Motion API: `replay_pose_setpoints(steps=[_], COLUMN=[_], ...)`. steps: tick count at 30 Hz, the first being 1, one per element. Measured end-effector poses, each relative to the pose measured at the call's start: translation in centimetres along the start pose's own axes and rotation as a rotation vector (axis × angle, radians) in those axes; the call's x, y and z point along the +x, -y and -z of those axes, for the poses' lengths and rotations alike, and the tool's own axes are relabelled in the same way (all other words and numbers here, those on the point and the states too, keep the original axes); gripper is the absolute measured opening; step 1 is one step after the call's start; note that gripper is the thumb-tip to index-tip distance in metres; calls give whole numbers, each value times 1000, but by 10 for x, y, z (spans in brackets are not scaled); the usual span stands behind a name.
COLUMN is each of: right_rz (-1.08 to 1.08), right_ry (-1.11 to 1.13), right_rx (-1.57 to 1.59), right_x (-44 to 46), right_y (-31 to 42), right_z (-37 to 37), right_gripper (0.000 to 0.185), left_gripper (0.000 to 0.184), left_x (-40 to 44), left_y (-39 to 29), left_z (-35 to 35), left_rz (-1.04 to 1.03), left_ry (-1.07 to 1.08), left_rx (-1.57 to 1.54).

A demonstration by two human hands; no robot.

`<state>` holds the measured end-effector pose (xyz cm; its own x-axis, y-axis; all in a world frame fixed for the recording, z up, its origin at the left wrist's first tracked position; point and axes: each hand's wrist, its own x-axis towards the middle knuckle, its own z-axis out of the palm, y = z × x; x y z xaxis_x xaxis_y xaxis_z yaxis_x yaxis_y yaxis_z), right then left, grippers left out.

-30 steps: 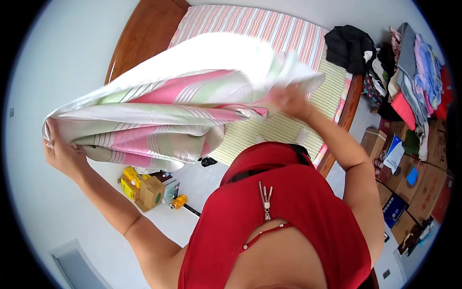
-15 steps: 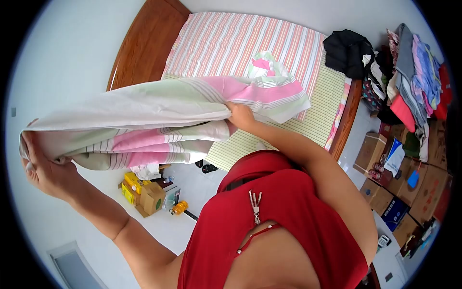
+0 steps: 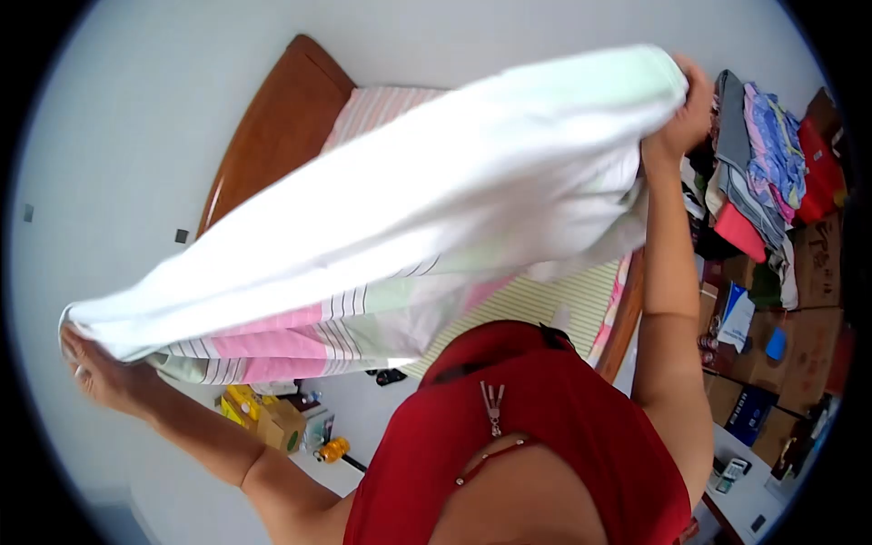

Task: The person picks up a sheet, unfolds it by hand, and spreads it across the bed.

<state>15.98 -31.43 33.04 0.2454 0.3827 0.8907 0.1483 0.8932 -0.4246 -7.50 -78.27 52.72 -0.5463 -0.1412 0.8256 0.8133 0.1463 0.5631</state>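
Note:
A large bed sheet (image 3: 391,209), white on one side with pink, pale green and dark-lined stripes on the other, hangs stretched in the air across my view. At the far left, my left hand (image 3: 102,368) is closed around one end of it. My right hand (image 3: 683,113) grips the opposite end, raised at the upper right. Between the hands the cloth sags and folds, and its middle is blurred by motion. Behind it lies the bed, its green-striped mat (image 3: 522,318) partly covered from sight.
A wooden headboard (image 3: 277,118) rises at the upper left beside a striped pillow or cover (image 3: 381,113). Folded clothes (image 3: 763,154) are piled at the right above cardboard boxes (image 3: 804,354). A yellow box (image 3: 243,404) and an orange bottle (image 3: 333,450) are on the floor.
My right hand has moved up and to the right with its end of the sheet, which is now spread wider. My left hand has dropped slightly, still holding its end.

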Motion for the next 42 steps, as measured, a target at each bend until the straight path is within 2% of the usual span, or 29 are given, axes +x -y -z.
replay_pose_setpoints(steps=[1, 2, 3, 4, 5, 6, 7, 8, 10, 12, 13, 14, 15, 19, 22, 23, 26, 28, 30, 33, 37, 41, 42], right_rz=[-140, -85, -252, -264, -373, -318, -239, -145, -137, -228, -291, -984, -1000, -987, -920, -991, -665, -454, -225, -304, -556, -761, -699], right_ry=[135, 310, 614, 759, 1054, 1172, 1257, 1289, 1192, 1048, 979, 1131, 1103, 904, 957, 994, 1125, 1293, 1441, 1512, 1364, 1322, 1227], right_rx=[160, 107, 146, 407, 347, 358, 241, 199, 79, 15, -11, 192, 214, 160, 127, 195, 173, 240, 304, 462, 271, 102, 164], right_x=[13, 20, 16, -8, -25, -56, -85, -107, -149, -185, -201, -208, -226, -258, -259, -260, -280, -305, -320, -347, -371, -329, -325], right_y=[-1, -14, -22, -44, -49, -61, -67, -69, -67, -80, -75, -79, -81, -70, -58, -52, -27, -11, 11, 42, 82, 69, 56], right_z=[-15, -32, -49, -76, -85, -94, -98, -97, -85, -76, -69, -61, -51, -10, 25, 37, 71, 94, 102, 91, 51, 31, 34], right_gripper=[32, 41, 47, 44, 38, 32, 29, 28, 27, 24, 23, 20, 18, 15, 15, 25, 40, 56, 64, 63, 52, 36, 32], left_gripper=[32, 31, 30, 29, 26, 23, 22, 20, 19, 23, 21, 20, 19, 21, 24, 24, 23, 22, 22, 22, 21, 22, 22], left_x=[-1, 4, 7, 11, 3, 0, -4, -9, -23, -26, -30, -40, -47, -66, -68, -68, -67, -65, -65, -69, -71, -71, -65], left_y=[-6, -4, 9, 20, 12, 13, 13, 12, 4, 11, 8, 4, -1, -15, -19, -22, -30, -34, -36, -45, -59, -69, -68], left_z=[-8, -9, -7, -5, -14, -14, -16, -21, -31, -32, -40, -50, -57, -92, -109, -111, -116, -118, -122, -123, -122, -124, -120], left_rz=[70, 97, -5, -99, -119, -60, -62, -62, -77, -106, -201, -291, -262, -186, -172, -184, -179, -160, -132, -106, -118, -101, -100], left_ry=[-61, -64, -66, -66, -52, -9, 16, 44, 86, 162, 224, 295, 366, 483, 509, 505, 488, 466, 438, 418, 350, 269, 262], left_rx=[-4, -33, 27, 89, 145, 124, 85, 51, 100, 185, 210, 230, 271, 342, 353, 365, 392, 378, 343, 219, 99, 86, 110])
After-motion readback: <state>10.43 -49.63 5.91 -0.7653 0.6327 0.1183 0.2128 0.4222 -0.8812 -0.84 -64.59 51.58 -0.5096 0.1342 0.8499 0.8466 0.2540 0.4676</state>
